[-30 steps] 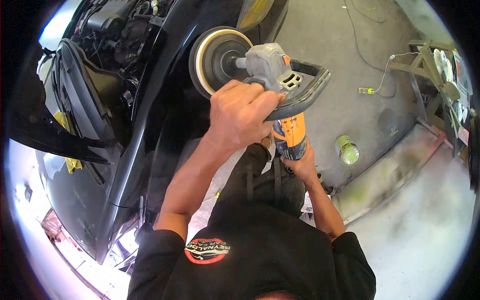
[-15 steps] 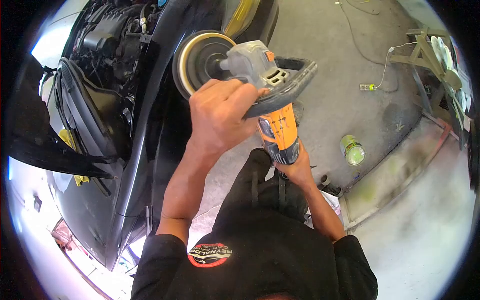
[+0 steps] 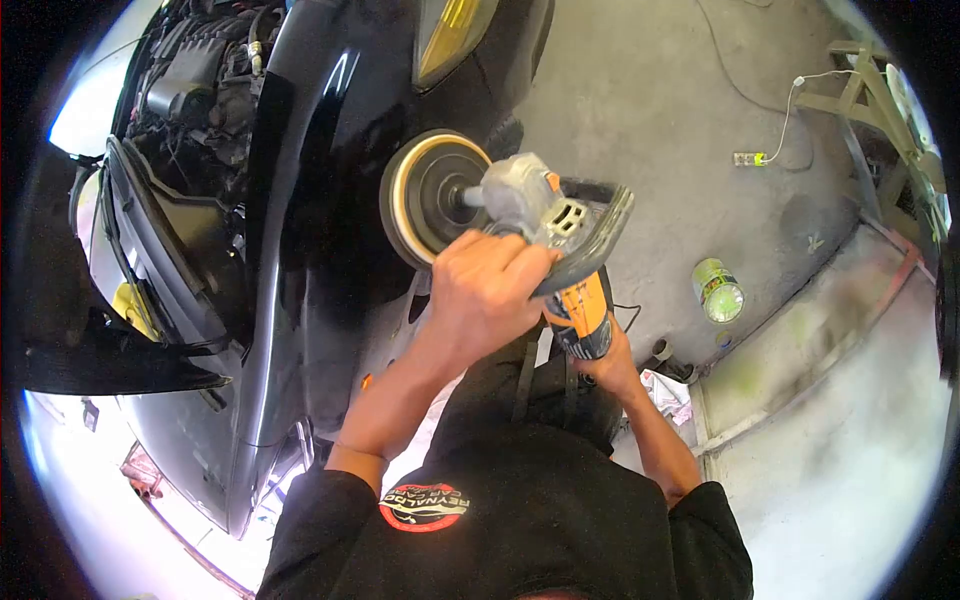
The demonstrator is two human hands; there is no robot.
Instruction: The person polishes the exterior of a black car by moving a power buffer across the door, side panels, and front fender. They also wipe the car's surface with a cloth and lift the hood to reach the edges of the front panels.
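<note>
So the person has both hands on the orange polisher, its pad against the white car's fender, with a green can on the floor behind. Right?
Not quite: the head view shows a black car, not white. The rest holds: left hand on the loop handle, right hand on the orange polisher, pad at the fender, green can on the floor.

The person wears a black short-sleeved shirt (image 3: 520,520) bearing a red oval logo (image 3: 425,506).

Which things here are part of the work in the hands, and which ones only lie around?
In use:
- polisher, held by left hand and right hand
- polishing pad, against the black car fender

Lying about:
- green can on the floor
- white cable
- crumpled rag
</note>
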